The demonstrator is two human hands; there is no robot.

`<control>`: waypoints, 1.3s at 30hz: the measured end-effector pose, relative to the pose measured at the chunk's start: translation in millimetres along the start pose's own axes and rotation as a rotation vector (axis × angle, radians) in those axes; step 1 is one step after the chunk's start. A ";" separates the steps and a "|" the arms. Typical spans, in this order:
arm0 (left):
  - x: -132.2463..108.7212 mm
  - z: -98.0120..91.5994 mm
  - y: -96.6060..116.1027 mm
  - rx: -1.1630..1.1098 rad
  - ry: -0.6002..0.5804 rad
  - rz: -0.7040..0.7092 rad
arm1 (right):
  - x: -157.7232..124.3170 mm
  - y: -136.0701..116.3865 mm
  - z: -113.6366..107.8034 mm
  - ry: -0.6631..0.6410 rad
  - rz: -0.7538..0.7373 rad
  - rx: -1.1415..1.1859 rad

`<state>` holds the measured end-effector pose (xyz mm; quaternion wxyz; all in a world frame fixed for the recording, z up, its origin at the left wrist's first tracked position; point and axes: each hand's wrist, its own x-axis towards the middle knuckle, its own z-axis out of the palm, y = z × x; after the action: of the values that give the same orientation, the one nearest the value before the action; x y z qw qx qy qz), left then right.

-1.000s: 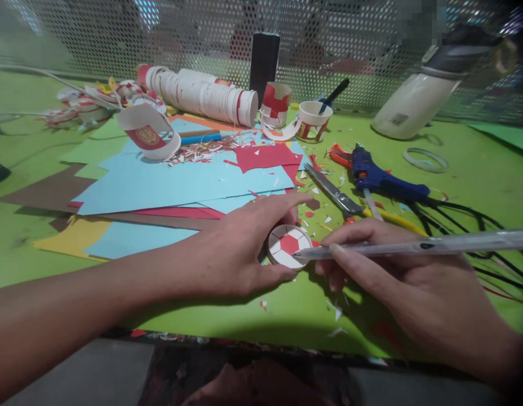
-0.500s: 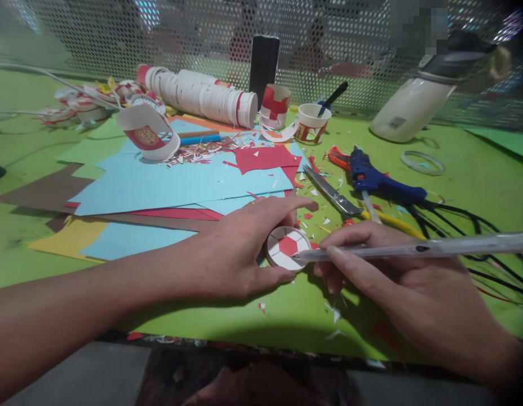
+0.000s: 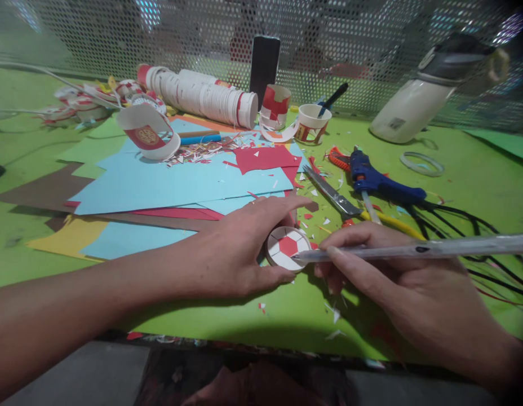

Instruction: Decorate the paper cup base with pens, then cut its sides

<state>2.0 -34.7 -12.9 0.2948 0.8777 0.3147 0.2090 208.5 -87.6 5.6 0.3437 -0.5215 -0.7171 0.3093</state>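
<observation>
A small white paper disc (image 3: 301,242) lies on the green table, with a red hexagon in its middle and black lines running out to its rim. My left hand (image 3: 248,248) is curved around the disc's left side, gripping it with the thumb at the near edge and the fingers at the far edge. In my right hand (image 3: 384,270) is a clear-barrelled pen (image 3: 447,246), pinched between thumb and fingers. Its tip touches the disc beside the hexagon's lower right corner. Part of the disc's left rim is hidden by my left hand.
Beyond my right hand lie scissors (image 3: 335,194) and a blue glue gun (image 3: 386,183). Coloured paper sheets (image 3: 172,180) cover the left. Stacked paper cups (image 3: 202,96), a cut cup (image 3: 147,132), a phone (image 3: 264,70) and a bottle (image 3: 413,101) stand farther back. Scraps are scattered about.
</observation>
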 end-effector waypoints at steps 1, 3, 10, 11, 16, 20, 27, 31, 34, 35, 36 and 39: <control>-0.1 0.1 0.2 -0.001 0.000 -0.002 | 0.1 -0.2 0.0 0.000 -0.002 0.001; -0.3 0.2 0.6 -0.003 0.000 -0.006 | 0.1 -0.5 0.0 0.001 -0.007 0.010; -0.4 0.8 0.2 -0.014 0.011 -0.002 | -0.7 -0.3 1.8 0.029 0.004 0.036; -0.4 0.8 0.2 -0.013 0.010 -0.002 | -0.6 -0.3 1.9 0.030 -0.002 0.032; -0.4 0.5 0.9 -0.008 0.006 -0.008 | 0.5 -2.0 0.8 0.021 -0.011 0.006; -0.4 0.8 0.1 -0.011 0.011 -0.003 | -0.7 -1.6 0.1 0.019 -0.010 -0.019; -0.1 0.4 -0.5 0.001 0.004 -0.003 | -3.2 2.9 0.4 0.021 -0.011 -0.033; 0.1 0.2 -0.6 0.002 -0.001 -0.007 | -2.0 1.7 0.3 -0.002 -0.008 -0.040; -0.1 0.7 -1.1 0.004 0.003 0.000 | -1.1 0.2 1.1 0.016 0.002 -0.009; -0.2 0.8 -1.2 0.007 0.008 0.003 | -0.8 -0.4 1.5 0.021 0.006 0.001; -0.3 0.9 -1.2 0.010 0.012 0.006 | -0.6 -0.9 1.7 0.024 0.009 0.009; -0.2 1.0 -1.0 0.017 0.006 0.004 | -0.4 -1.7 1.9 0.026 0.009 0.012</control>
<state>1.9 -34.6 -14.3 0.2858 0.8803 0.3154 0.2096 206.2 -88.6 5.8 0.3546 -0.5269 -0.7082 0.3082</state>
